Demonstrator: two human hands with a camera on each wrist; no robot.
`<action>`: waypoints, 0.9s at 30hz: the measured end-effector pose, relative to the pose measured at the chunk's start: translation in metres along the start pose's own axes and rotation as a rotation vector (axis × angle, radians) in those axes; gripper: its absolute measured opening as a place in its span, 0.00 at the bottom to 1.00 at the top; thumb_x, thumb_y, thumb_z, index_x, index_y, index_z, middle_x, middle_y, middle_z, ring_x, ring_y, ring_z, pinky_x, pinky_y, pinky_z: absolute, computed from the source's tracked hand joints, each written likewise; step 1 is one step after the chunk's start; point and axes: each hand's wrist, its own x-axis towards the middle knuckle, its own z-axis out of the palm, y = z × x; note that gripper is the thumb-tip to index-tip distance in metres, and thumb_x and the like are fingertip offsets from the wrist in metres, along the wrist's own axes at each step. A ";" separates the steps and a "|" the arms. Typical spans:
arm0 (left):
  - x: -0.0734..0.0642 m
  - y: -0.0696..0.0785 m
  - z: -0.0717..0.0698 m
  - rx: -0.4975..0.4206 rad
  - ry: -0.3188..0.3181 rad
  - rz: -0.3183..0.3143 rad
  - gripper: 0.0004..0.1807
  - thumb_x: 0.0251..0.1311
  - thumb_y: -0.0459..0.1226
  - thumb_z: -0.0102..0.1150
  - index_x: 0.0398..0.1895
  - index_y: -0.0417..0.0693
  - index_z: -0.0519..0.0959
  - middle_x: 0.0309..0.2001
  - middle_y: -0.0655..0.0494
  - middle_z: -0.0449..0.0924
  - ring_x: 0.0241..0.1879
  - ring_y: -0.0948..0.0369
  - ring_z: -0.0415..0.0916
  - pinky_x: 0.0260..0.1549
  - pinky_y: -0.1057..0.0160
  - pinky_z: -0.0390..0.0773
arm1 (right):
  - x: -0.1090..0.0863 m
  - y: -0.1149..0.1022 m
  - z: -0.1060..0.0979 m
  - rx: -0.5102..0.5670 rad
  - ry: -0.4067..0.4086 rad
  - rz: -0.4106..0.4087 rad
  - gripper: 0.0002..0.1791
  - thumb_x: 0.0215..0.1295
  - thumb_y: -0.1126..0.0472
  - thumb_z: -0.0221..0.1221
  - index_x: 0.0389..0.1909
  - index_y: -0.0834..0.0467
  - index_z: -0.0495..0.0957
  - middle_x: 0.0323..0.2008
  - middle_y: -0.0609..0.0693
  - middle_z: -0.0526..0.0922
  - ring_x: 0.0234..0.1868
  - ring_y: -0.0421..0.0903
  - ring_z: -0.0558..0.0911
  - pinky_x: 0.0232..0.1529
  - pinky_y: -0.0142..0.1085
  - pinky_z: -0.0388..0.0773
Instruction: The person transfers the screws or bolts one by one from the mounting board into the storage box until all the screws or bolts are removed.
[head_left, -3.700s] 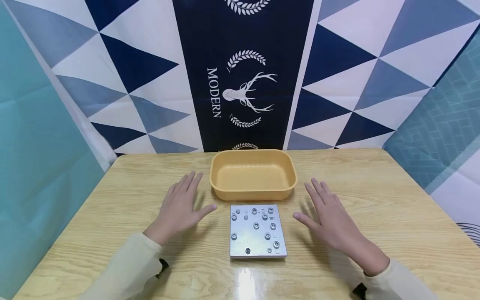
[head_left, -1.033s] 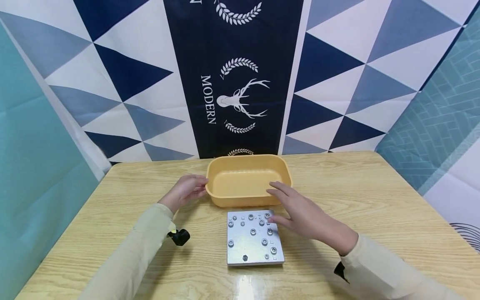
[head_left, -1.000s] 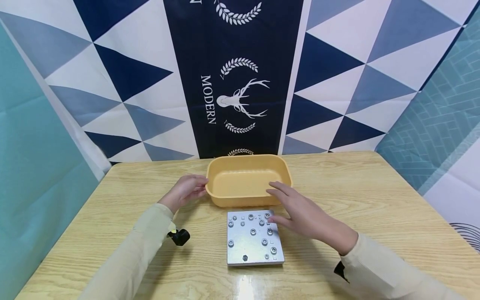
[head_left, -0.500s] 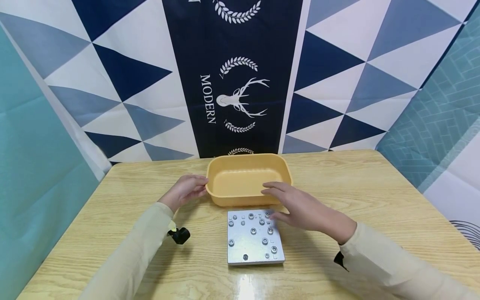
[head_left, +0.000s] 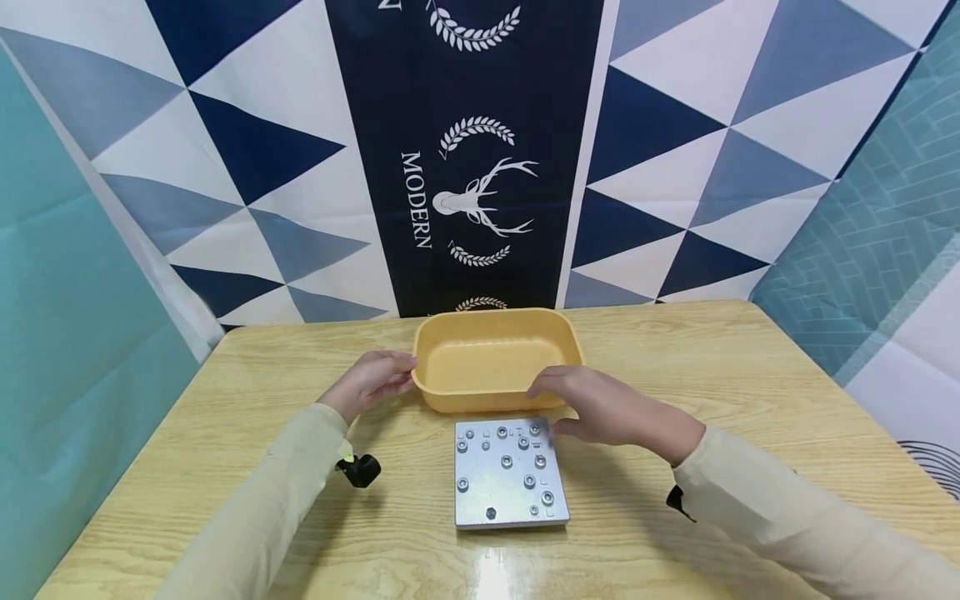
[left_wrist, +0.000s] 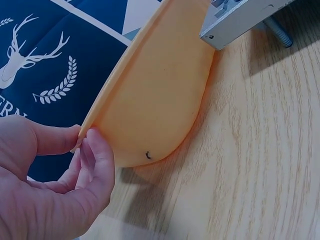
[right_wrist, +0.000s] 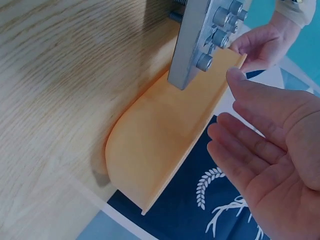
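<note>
An orange plastic tray (head_left: 487, 367) with rounded corners stands at the back middle of the table. My left hand (head_left: 369, 385) pinches its left rim; the left wrist view shows thumb and index finger (left_wrist: 102, 160) meeting on the edge. My right hand (head_left: 603, 407) hovers over the tray's front right corner, palm down and fingers loosely bent, with nothing in its grasp. Just in front of the tray lies a square silver metal plate (head_left: 495, 487) carrying several socket-head screws. In the right wrist view, that plate (right_wrist: 187, 55) overlaps the tray, and threaded screw ends poke out underneath.
The wooden table (head_left: 300, 350) ends behind the tray at a patterned cloth backdrop (head_left: 480, 167). Teal cloth (head_left: 82, 350) hangs along the left side. A black wrist camera (head_left: 362, 471) sticks out under my left sleeve.
From beside the tray, my left hand has come in and taken hold of its rim. My right hand moved in over the tray's front right, then lately shifted slightly, fingers bending more.
</note>
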 end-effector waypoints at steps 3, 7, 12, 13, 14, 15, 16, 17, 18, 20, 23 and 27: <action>0.000 0.000 0.000 0.001 -0.004 0.000 0.23 0.69 0.31 0.49 0.64 0.28 0.63 0.31 0.58 0.75 0.29 0.69 0.75 0.35 0.76 0.80 | 0.002 0.001 -0.001 0.009 -0.007 -0.016 0.22 0.48 0.68 0.71 0.47 0.61 0.81 0.46 0.52 0.84 0.48 0.49 0.83 0.49 0.40 0.82; 0.000 -0.001 -0.001 0.011 -0.008 0.003 0.23 0.69 0.31 0.48 0.65 0.29 0.63 0.31 0.58 0.75 0.30 0.69 0.75 0.34 0.76 0.79 | 0.004 0.001 -0.001 0.011 -0.012 -0.044 0.20 0.48 0.68 0.71 0.45 0.59 0.82 0.44 0.51 0.85 0.45 0.46 0.83 0.47 0.38 0.83; -0.001 -0.001 -0.001 0.020 -0.018 0.012 0.23 0.70 0.32 0.48 0.64 0.28 0.63 0.30 0.59 0.76 0.29 0.70 0.75 0.34 0.76 0.79 | 0.006 0.001 -0.001 0.018 -0.018 -0.089 0.16 0.49 0.68 0.70 0.42 0.57 0.83 0.40 0.48 0.85 0.41 0.41 0.83 0.44 0.35 0.83; -0.001 -0.001 -0.001 0.019 -0.021 0.014 0.23 0.70 0.32 0.47 0.64 0.28 0.63 0.31 0.59 0.76 0.30 0.69 0.75 0.34 0.76 0.79 | 0.006 0.001 -0.001 0.025 -0.022 -0.097 0.15 0.50 0.68 0.70 0.41 0.58 0.83 0.39 0.48 0.85 0.41 0.41 0.82 0.44 0.35 0.83; -0.001 -0.001 -0.001 0.018 -0.022 0.015 0.23 0.70 0.31 0.47 0.64 0.28 0.63 0.31 0.58 0.76 0.30 0.69 0.76 0.34 0.76 0.80 | 0.007 0.001 0.000 0.031 -0.025 -0.105 0.14 0.51 0.68 0.69 0.41 0.57 0.83 0.38 0.48 0.85 0.40 0.41 0.82 0.44 0.34 0.83; -0.001 -0.001 -0.001 0.014 -0.023 0.014 0.23 0.70 0.31 0.47 0.64 0.28 0.63 0.32 0.58 0.76 0.30 0.69 0.76 0.35 0.76 0.80 | 0.007 0.000 0.000 0.040 -0.034 -0.105 0.13 0.52 0.67 0.69 0.40 0.57 0.83 0.38 0.48 0.85 0.39 0.40 0.82 0.44 0.34 0.83; -0.001 -0.001 -0.001 0.014 -0.023 0.014 0.23 0.70 0.31 0.47 0.64 0.28 0.63 0.32 0.57 0.76 0.31 0.69 0.76 0.35 0.76 0.80 | 0.008 0.001 0.000 0.044 -0.039 -0.112 0.12 0.53 0.67 0.68 0.40 0.57 0.83 0.37 0.48 0.85 0.39 0.41 0.82 0.43 0.34 0.82; -0.001 -0.001 -0.001 0.014 -0.021 0.012 0.23 0.70 0.31 0.48 0.64 0.28 0.63 0.33 0.57 0.76 0.31 0.69 0.76 0.35 0.76 0.80 | 0.008 0.001 0.001 0.048 -0.043 -0.118 0.11 0.53 0.67 0.68 0.39 0.57 0.82 0.37 0.48 0.85 0.38 0.41 0.82 0.42 0.33 0.82; -0.001 -0.001 -0.001 0.014 -0.020 0.010 0.23 0.70 0.31 0.48 0.64 0.28 0.63 0.34 0.57 0.76 0.31 0.68 0.76 0.35 0.76 0.80 | 0.008 0.001 0.001 0.052 -0.046 -0.127 0.10 0.54 0.67 0.67 0.38 0.57 0.82 0.36 0.49 0.85 0.37 0.42 0.82 0.42 0.32 0.82; -0.001 -0.001 -0.001 0.018 -0.015 0.007 0.23 0.69 0.31 0.48 0.65 0.29 0.63 0.34 0.56 0.76 0.31 0.68 0.76 0.36 0.76 0.80 | 0.009 0.001 0.002 0.050 -0.050 -0.143 0.09 0.54 0.67 0.67 0.37 0.57 0.82 0.35 0.48 0.84 0.36 0.42 0.81 0.40 0.31 0.81; -0.001 -0.001 -0.001 0.015 -0.016 0.006 0.24 0.69 0.31 0.48 0.65 0.29 0.63 0.33 0.57 0.76 0.31 0.68 0.76 0.36 0.75 0.80 | 0.011 0.002 0.003 0.039 -0.051 -0.166 0.08 0.54 0.67 0.67 0.35 0.56 0.82 0.33 0.47 0.84 0.34 0.40 0.80 0.38 0.28 0.80; -0.001 -0.001 -0.001 -0.002 -0.025 0.008 0.24 0.69 0.31 0.48 0.65 0.28 0.62 0.32 0.57 0.75 0.31 0.68 0.75 0.36 0.76 0.80 | 0.012 0.003 0.005 0.031 -0.059 -0.192 0.09 0.53 0.69 0.67 0.35 0.56 0.82 0.32 0.46 0.83 0.33 0.39 0.79 0.37 0.27 0.79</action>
